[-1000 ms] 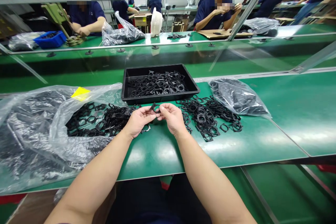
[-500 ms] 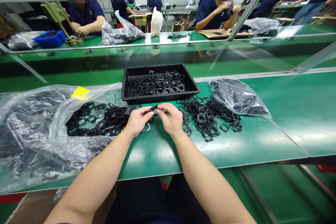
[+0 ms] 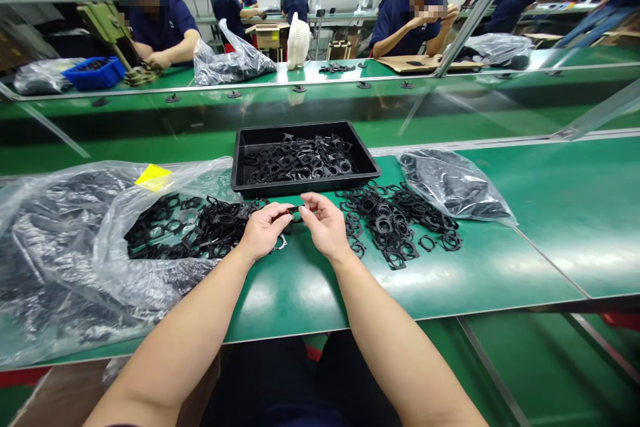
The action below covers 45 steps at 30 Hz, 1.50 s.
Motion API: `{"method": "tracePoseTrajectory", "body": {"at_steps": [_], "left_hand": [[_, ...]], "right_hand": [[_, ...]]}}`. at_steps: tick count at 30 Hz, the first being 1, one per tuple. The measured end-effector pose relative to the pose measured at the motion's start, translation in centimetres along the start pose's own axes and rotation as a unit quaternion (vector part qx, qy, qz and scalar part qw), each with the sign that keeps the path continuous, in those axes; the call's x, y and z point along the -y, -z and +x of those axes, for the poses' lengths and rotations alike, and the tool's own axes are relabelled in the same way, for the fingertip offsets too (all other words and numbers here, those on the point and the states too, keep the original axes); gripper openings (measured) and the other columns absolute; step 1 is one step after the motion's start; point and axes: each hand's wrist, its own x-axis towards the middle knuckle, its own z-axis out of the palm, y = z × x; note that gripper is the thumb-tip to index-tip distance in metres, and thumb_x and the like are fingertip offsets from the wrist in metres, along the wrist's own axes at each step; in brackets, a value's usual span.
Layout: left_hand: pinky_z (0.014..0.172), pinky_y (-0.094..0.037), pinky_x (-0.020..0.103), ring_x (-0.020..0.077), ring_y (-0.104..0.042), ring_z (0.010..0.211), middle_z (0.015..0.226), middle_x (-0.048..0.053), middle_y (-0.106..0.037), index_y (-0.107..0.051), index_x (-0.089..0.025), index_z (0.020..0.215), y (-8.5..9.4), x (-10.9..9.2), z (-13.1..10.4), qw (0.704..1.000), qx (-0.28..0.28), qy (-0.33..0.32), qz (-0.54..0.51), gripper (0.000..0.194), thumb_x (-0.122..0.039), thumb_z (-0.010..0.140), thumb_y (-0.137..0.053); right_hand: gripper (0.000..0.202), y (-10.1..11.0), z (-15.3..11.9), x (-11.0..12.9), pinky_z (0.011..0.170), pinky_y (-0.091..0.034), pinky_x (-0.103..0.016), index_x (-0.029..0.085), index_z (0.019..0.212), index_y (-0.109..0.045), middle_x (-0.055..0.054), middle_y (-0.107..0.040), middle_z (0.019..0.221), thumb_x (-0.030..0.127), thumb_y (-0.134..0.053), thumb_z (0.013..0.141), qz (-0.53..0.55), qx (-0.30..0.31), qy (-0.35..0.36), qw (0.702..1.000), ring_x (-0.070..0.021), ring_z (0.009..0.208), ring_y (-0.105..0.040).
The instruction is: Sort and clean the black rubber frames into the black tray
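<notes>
Both forearms bare, no sleeves, gloves, watch or rings visible. Left hand point(image 3: 264, 232) and right hand point(image 3: 326, 227) mid-frame. Dark clothing at bottom centre, between the arms.

Two hands are seen near the middle, the left hand point(image 3: 263, 232) and the right hand point(image 3: 325, 225), with one small black part point(image 3: 295, 210) held between them. One black tray point(image 3: 239, 167) is seen just behind them. Two loose heaps of black rings are seen, one on the left point(image 3: 200, 230) and one on the right point(image 3: 395, 220). Too many rings are there to be counted. One blue bin point(image 3: 95, 73) is seen far left.
</notes>
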Motion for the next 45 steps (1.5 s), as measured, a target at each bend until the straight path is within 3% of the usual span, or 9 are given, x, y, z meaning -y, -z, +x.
{"method": "tracePoseTrajectory", "body": {"at_steps": [3,5,11,15,22,29,38,42,45], "left_hand": [[0.08,-0.048,0.03,0.0161,-0.06,0.083,0.091,0.006,-0.066,-0.066,-0.016,0.105,-0.4,-0.1,0.0,0.996,0.0,0.049,-0.069,0.035,-0.031,0.074,-0.067],[0.077,-0.049,0.029,0.0143,-0.06,0.08,0.09,0.006,-0.065,-0.063,-0.015,0.109,-0.5,0.0,0.0,0.993,-0.017,0.067,-0.092,0.041,-0.03,0.071,-0.069],[0.076,-0.049,0.028,0.0122,-0.059,0.076,0.089,0.005,-0.066,-0.065,-0.013,0.103,-0.4,0.2,0.2,0.994,-0.046,0.062,-0.072,0.037,-0.031,0.07,-0.07],[0.079,-0.049,0.03,0.0137,-0.061,0.079,0.09,0.006,-0.067,-0.066,-0.013,0.101,-0.4,0.3,0.1,0.995,-0.043,0.05,-0.068,0.036,-0.031,0.07,-0.07],[0.076,-0.051,0.031,0.015,-0.061,0.08,0.09,0.006,-0.066,-0.066,-0.014,0.101,-0.5,1.0,0.0,0.999,-0.034,0.006,-0.038,0.032,-0.031,0.073,-0.068],[0.08,-0.048,0.03,0.0158,-0.059,0.086,0.091,0.006,-0.064,-0.067,-0.019,0.1,0.2,0.6,-0.1,0.984,-0.008,-0.114,0.135,0.023,-0.026,0.08,-0.059],[0.066,-0.051,0.026,0.0114,-0.058,0.069,0.09,0.006,-0.061,-0.064,-0.015,0.101,-0.5,0.8,-0.3,0.999,-0.024,-0.036,0.03,0.026,-0.03,0.08,-0.06],[0.067,-0.051,0.027,0.0123,-0.058,0.071,0.091,0.006,-0.061,-0.064,-0.016,0.102,-0.3,0.6,-0.3,0.996,-0.023,-0.063,0.061,0.025,-0.029,0.081,-0.059],[0.074,-0.05,0.029,0.0149,-0.059,0.081,0.091,0.006,-0.062,-0.066,-0.018,0.099,0.0,0.3,-0.3,0.984,-0.015,-0.111,0.135,0.021,-0.026,0.082,-0.057]], "right_hand": [[0.026,-0.1,0.2,-0.3,0.051,-0.05,-0.025,0.016,0.087,-0.062,-0.002,-0.061,0.073,0.04,-0.062,0.078,0.038,-0.002,-0.081,0.996,-0.0126,0.058,-0.057],[0.027,-0.1,0.2,-0.4,0.051,-0.051,-0.025,0.016,0.088,-0.062,-0.002,-0.062,0.071,0.042,-0.06,0.079,0.036,-0.024,-0.095,0.995,-0.0138,0.06,-0.059],[0.012,0.1,0.0,0.1,0.065,-0.052,-0.027,0.022,0.091,-0.066,-0.004,-0.063,0.094,0.026,-0.063,0.081,-0.12,-0.042,0.141,0.982,-0.0171,0.087,-0.06],[0.006,0.1,0.0,0.5,0.063,-0.051,-0.028,0.023,0.087,-0.066,-0.004,-0.063,0.089,0.023,-0.061,0.083,-0.163,-0.033,0.186,0.968,-0.0163,0.081,-0.06],[0.004,0.2,0.0,0.6,0.063,-0.049,-0.027,0.022,0.081,-0.062,-0.003,-0.061,0.083,0.021,-0.059,0.084,-0.174,-0.028,0.189,0.966,-0.0155,0.078,-0.058],[0.007,0.1,-0.2,0.7,0.063,-0.048,-0.026,0.02,0.078,-0.056,-0.002,-0.058,0.08,0.023,-0.056,0.084,-0.144,-0.019,0.125,0.981,-0.0143,0.075,-0.056],[0.005,0.3,-0.1,0.5,0.07,-0.048,-0.029,0.022,0.083,-0.059,-0.003,-0.059,0.084,0.02,-0.055,0.086,-0.182,-0.009,0.201,0.962,-0.016,0.08,-0.056],[0.005,0.4,-0.1,0.6,0.07,-0.047,-0.03,0.021,0.082,-0.059,-0.003,-0.059,0.084,0.021,-0.056,0.085,-0.183,-0.009,0.194,0.964,-0.0162,0.08,-0.056],[0.01,0.2,-0.3,0.4,0.066,-0.047,-0.028,0.02,0.076,-0.056,-0.002,-0.058,0.078,0.025,-0.056,0.084,-0.166,-0.01,0.134,0.977,-0.0148,0.073,-0.055]]}}
